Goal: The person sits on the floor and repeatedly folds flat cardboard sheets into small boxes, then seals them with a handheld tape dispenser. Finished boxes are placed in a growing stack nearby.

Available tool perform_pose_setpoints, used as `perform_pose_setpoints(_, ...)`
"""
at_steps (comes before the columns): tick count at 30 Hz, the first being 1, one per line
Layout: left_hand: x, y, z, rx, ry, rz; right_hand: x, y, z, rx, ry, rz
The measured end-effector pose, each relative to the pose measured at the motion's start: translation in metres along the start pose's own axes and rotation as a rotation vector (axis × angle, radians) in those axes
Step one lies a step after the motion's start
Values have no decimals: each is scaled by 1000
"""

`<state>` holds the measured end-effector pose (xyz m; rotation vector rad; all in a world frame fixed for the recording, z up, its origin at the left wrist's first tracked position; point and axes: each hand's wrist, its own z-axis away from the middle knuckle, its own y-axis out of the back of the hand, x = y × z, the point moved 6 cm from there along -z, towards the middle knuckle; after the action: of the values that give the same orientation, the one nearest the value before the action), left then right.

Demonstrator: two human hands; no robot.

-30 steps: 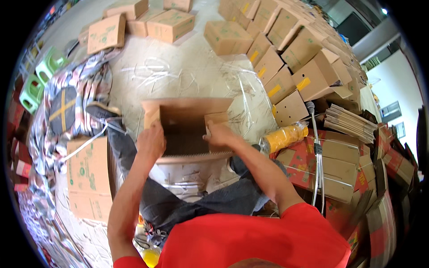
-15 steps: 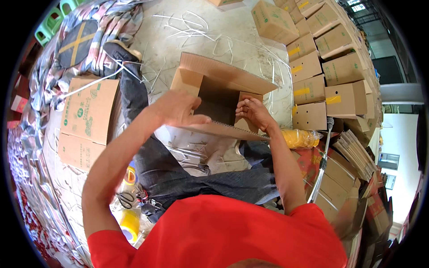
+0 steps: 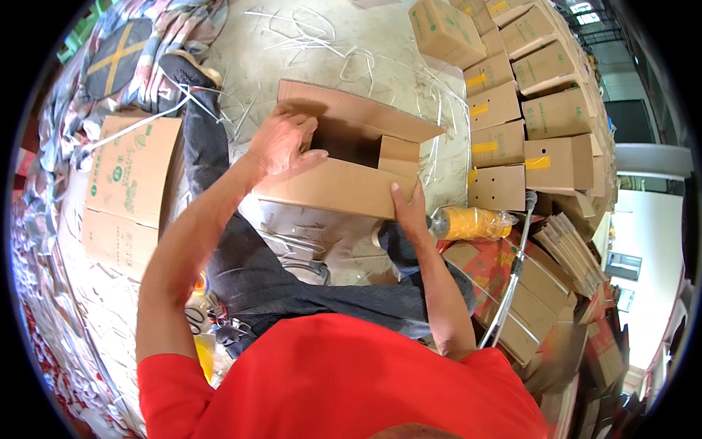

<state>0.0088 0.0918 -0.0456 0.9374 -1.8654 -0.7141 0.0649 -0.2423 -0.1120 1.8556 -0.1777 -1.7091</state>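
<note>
An open brown cardboard box (image 3: 333, 186) rests over my lap, its far flap up and its inside dark. My left hand (image 3: 281, 143) lies over the box's left inner flap, fingers bent down on it. My right hand (image 3: 409, 214) grips the box's near right corner, thumb on the front wall. I sit on the floor in a red shirt and dark trousers, my left leg stretched out beyond the box.
Sealed cartons with yellow tape (image 3: 512, 124) are stacked at the right. A roll of yellow tape in clear wrap (image 3: 472, 223) lies by my right hand. Flat printed cartons (image 3: 128, 186) lie at the left. White plastic straps (image 3: 322, 36) litter the concrete floor.
The box has turned and settled nearer me. My left hand pressed down on the left flap; my right hand moved from inside the box to its near right corner.
</note>
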Motion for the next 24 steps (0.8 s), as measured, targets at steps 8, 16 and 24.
perform_pose_setpoints(8, -55, -36, 102, 69, 773, 648, -9, 3, -7, -24, -52, -90)
perform_pose_setpoints(16, -30, -7, 111, 98, 771, 530, 15, -15, 15, 18, -140, -155)
perform_pose_setpoints(24, 26, 57, 46, 259, 289, -170, -1, -13, 9, 42, -115, -113)
